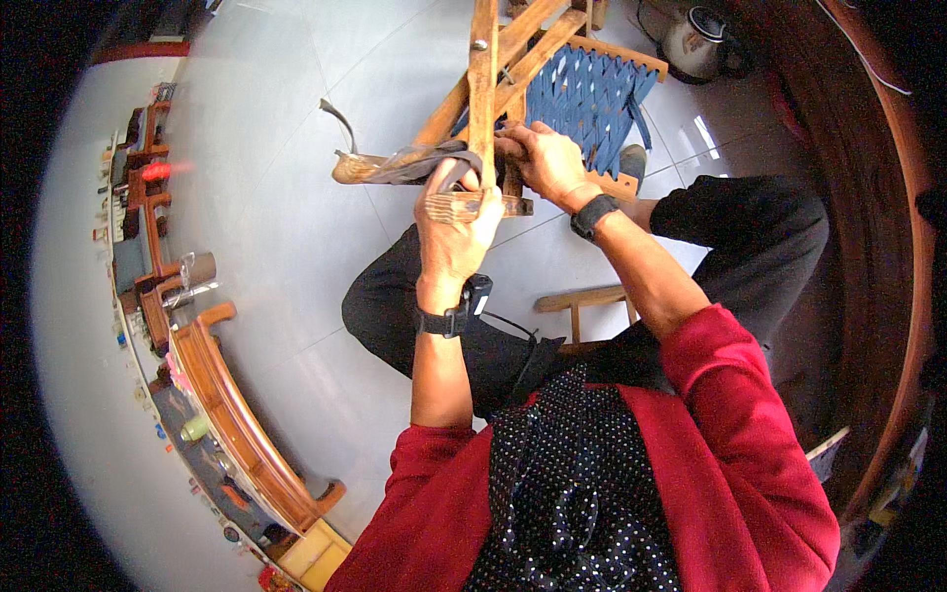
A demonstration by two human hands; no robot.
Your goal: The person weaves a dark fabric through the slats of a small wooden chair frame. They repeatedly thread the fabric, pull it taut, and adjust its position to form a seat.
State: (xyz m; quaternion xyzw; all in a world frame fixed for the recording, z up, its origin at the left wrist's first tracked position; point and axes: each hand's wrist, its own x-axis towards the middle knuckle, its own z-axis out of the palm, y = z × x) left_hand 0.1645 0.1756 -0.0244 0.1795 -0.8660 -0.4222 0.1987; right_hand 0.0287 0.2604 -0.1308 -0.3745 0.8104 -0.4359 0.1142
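Note:
A wooden folding stool frame is tilted in front of me, its slats crossing and fixed with bolts. A grey-brown fabric strip winds around one of its rails, and a loose end curls up on the left. My left hand is closed around the near end of the frame, beside the strip. Close by on the right, my right hand has its fingers pinched together behind an upright slat; what they hold is hidden. Beyond the right hand lies a blue woven strap seat between wooden rails.
Below my hands is another wooden piece, between my knees. A kettle stands on the tiled floor at the far right. Along the left runs a long wooden bench; dark wooden furniture borders the right.

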